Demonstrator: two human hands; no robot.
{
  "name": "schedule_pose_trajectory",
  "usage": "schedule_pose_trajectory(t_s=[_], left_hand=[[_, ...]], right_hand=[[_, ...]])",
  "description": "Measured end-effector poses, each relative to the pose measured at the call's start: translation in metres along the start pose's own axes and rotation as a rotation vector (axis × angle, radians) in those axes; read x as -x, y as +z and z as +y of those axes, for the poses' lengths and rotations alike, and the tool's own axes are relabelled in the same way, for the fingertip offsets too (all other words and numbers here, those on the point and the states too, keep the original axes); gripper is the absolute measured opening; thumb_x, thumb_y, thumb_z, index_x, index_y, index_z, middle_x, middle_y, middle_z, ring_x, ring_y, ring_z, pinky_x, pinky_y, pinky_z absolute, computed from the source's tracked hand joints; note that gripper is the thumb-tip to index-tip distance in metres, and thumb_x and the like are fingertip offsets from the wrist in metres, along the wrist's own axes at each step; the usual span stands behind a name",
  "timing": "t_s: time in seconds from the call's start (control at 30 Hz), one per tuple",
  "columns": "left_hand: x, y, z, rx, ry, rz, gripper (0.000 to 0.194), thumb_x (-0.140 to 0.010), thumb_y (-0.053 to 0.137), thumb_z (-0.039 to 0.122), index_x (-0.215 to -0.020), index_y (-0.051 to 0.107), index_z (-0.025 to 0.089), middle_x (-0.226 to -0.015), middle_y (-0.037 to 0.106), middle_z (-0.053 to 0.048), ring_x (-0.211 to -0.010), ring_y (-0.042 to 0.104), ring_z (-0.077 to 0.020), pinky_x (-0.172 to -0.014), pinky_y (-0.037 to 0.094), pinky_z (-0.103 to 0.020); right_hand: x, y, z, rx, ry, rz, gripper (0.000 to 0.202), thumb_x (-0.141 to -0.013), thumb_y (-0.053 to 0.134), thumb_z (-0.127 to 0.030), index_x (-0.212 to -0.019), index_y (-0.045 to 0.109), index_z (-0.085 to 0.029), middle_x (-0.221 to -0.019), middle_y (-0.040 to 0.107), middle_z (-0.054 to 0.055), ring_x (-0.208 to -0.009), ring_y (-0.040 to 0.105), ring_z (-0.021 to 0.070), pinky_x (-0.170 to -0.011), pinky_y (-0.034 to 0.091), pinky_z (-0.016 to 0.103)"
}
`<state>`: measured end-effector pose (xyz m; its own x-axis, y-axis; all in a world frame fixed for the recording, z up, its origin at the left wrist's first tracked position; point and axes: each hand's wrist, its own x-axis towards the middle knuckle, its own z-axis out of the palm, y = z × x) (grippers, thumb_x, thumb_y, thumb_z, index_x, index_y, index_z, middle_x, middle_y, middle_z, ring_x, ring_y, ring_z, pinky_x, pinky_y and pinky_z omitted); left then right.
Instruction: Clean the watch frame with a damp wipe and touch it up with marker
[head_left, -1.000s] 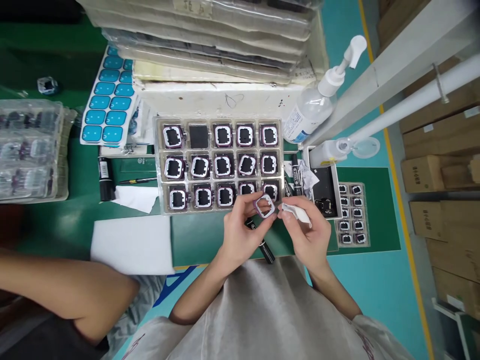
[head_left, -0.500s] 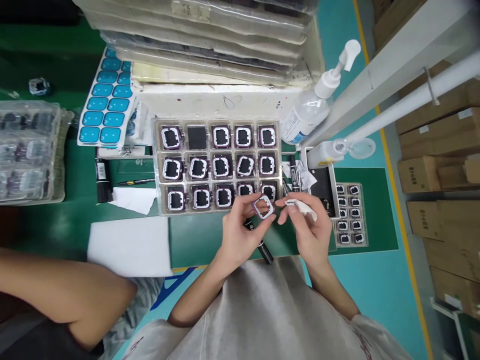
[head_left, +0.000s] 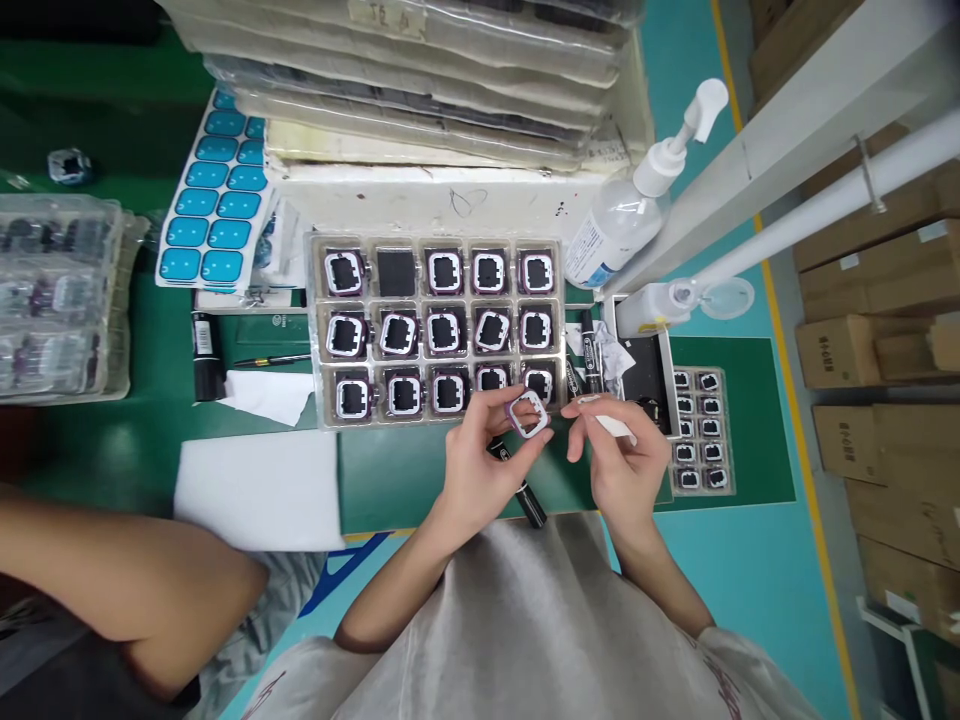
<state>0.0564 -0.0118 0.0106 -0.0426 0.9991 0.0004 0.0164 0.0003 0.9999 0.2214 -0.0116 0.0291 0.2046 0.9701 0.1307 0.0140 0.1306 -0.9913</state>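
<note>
Just by the tray (head_left: 420, 302), left hand (head_left: 478, 472) with fingertips closed on a frame (head_left: 517, 414), right hand (head_left: 628, 468) pinched round a tissue (head_left: 616, 428)

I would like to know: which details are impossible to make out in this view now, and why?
All in the head view:
White-and-purple rounded-square frame: its back faces away from the camera, toward the left hand.
Soft white wipe: partly covered by the right hand.
Black cylindrical marker: its middle is hidden by the left hand.
Clear plastic pump bottle: print too small.
Co-worker's bare arm: hand cut off by left edge.
</note>
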Motion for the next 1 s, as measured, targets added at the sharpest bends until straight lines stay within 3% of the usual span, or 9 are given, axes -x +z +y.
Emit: schedule_pose_trajectory(t_s=[0.2,0.43,0.6,0.77,1.0], left_hand=[[0.000,0.000,0.000,0.002,0.002,-0.001,0.049,-0.092,0.094,0.021,-0.133,0.068,0.026,-0.111,0.088,-0.003,-0.102,0.089,-0.0216,-0.099,0.074,-0.036],[0.000,-0.001,-0.002,0.005,-0.016,-0.003,0.050,-0.092,0.094,0.025,-0.134,0.068,0.026,-0.112,0.088,-0.005,-0.104,0.089,-0.0234,-0.100,0.074,-0.038],[-0.001,-0.001,-0.001,0.003,-0.024,-0.006,0.049,-0.093,0.094,0.027,-0.134,0.067,0.025,-0.113,0.088,-0.005,-0.105,0.089,-0.0238,-0.101,0.074,-0.038],[-0.001,-0.001,-0.002,0.003,-0.017,-0.016,0.050,-0.093,0.093,0.024,-0.134,0.066,0.026,-0.114,0.089,-0.005,-0.105,0.089,-0.0231,-0.100,0.074,-0.037],[-0.001,0.000,-0.003,-0.022,-0.018,-0.019,0.049,-0.094,0.093,0.028,-0.135,0.066,0.026,-0.116,0.089,-0.007,-0.105,0.089,-0.0249,-0.099,0.075,-0.040]], right_hand=[[-0.002,-0.004,0.002,-0.109,-0.012,-0.086,0.020,-0.111,0.067,-0.024,-0.119,0.085,-0.028,-0.107,0.081,0.004,-0.073,0.073,0.0183,-0.075,0.060,0.038],[-0.002,0.000,-0.003,-0.087,-0.011,-0.086,0.016,-0.115,0.065,-0.021,-0.119,0.079,-0.027,-0.105,0.079,0.002,-0.074,0.072,0.0153,-0.079,0.060,0.036],[-0.002,0.001,-0.005,-0.102,0.017,-0.067,0.021,-0.113,0.069,-0.023,-0.133,0.070,-0.030,-0.105,0.081,0.001,-0.074,0.073,0.0159,-0.078,0.062,0.035],[-0.002,-0.001,-0.005,0.033,-0.007,-0.047,0.011,-0.112,0.070,-0.024,-0.116,0.080,-0.026,-0.106,0.080,0.002,-0.076,0.072,0.0159,-0.082,0.063,0.036],[-0.003,0.002,-0.012,0.096,-0.011,-0.028,0.012,-0.111,0.073,-0.025,-0.119,0.081,-0.027,-0.105,0.081,0.003,-0.075,0.073,0.0161,-0.076,0.064,0.034]])
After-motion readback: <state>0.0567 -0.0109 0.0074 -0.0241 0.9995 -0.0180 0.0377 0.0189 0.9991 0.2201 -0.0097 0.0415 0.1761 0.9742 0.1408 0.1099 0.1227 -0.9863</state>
